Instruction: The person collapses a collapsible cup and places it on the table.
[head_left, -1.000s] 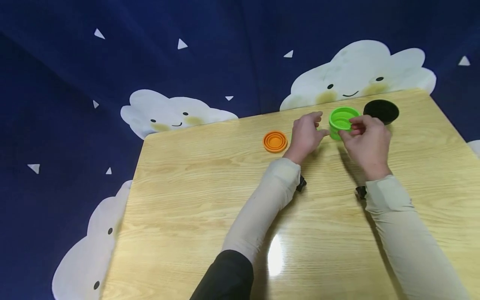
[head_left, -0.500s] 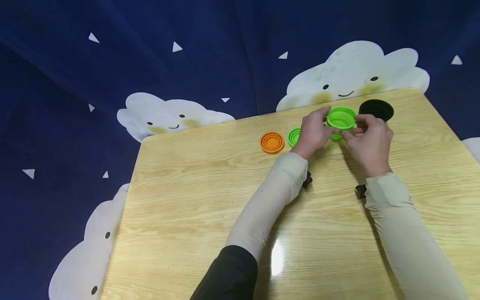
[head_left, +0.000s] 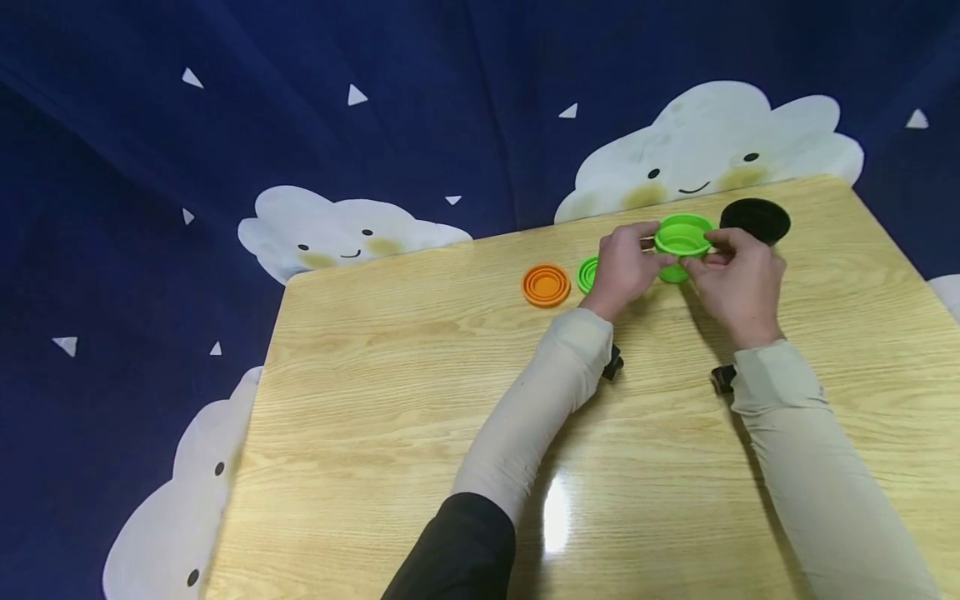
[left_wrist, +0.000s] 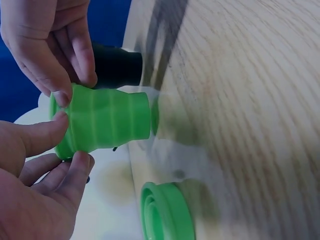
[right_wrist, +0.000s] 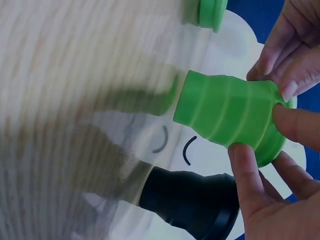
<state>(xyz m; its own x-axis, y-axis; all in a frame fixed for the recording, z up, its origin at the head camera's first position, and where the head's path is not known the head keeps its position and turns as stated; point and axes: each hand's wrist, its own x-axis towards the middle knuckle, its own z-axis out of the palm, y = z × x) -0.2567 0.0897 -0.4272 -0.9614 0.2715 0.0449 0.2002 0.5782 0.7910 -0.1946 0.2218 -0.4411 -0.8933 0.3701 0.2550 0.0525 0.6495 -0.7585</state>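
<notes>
A green collapsible cup (head_left: 681, 242), pulled out to its stepped height, is upright with its mouth up. My left hand (head_left: 624, 265) pinches the left side of its rim between thumb and fingers. On the right side my right hand (head_left: 741, 279) pinches the same rim. Both wrist views show the cup's ribbed wall (left_wrist: 107, 117) and its base at or barely above the tabletop; I cannot tell whether it touches. Immediately left of my left hand lies a flattened green collapsible cup (head_left: 588, 273), partly hidden by that hand.
An orange collapsible cup (head_left: 546, 285) lies flattened farther left. Beyond my right hand a black collapsible cup (right_wrist: 192, 200) stands extended. The wooden table (head_left: 390, 400) ends at a dark blue curtain (head_left: 420, 100) with cloud prints.
My left hand has moved right and taken hold of the extended green cup's rim, uncovering part of the flattened green cup. My right hand still holds the rim's right side.
</notes>
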